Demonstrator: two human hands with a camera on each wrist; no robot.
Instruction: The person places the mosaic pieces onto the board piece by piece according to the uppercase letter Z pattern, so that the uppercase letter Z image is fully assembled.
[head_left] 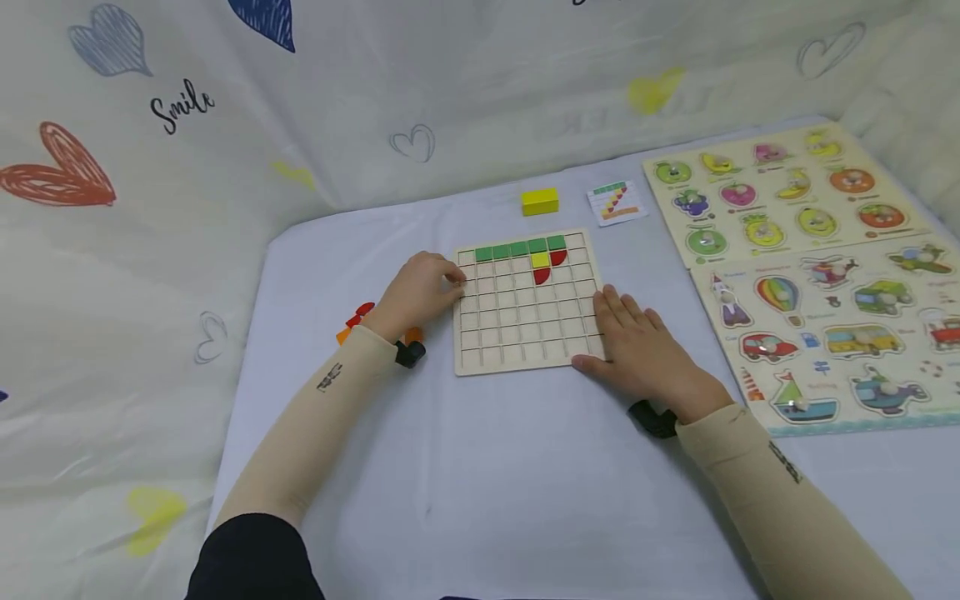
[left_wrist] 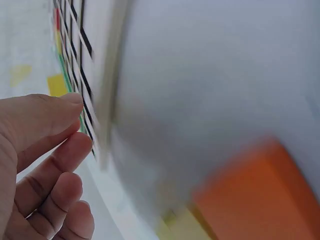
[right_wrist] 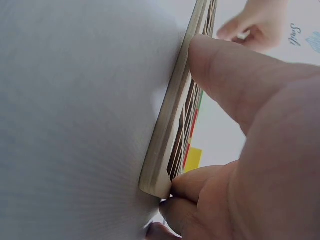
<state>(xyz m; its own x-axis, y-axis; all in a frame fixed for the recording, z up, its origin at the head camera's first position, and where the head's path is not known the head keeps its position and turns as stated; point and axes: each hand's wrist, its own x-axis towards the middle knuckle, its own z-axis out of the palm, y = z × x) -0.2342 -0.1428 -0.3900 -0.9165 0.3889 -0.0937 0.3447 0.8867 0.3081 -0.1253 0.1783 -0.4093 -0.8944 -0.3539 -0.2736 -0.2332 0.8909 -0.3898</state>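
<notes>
A pale wooden grid board lies on the white cloth. Along its top row run several green squares, with a yellow square and two red quarter-round pieces below. My left hand is at the board's left edge, fingers loosely bent; no piece shows between thumb and fingertips in the left wrist view. My right hand rests against the board's right edge, its fingers fairly straight and the thumb at the near corner. Red and orange blocks lie partly hidden behind my left wrist.
Behind the board are a yellow block and a small pattern card. Two picture puzzle boards, one with fruit and one with vehicles, fill the right side. A printed cloth rises at the back.
</notes>
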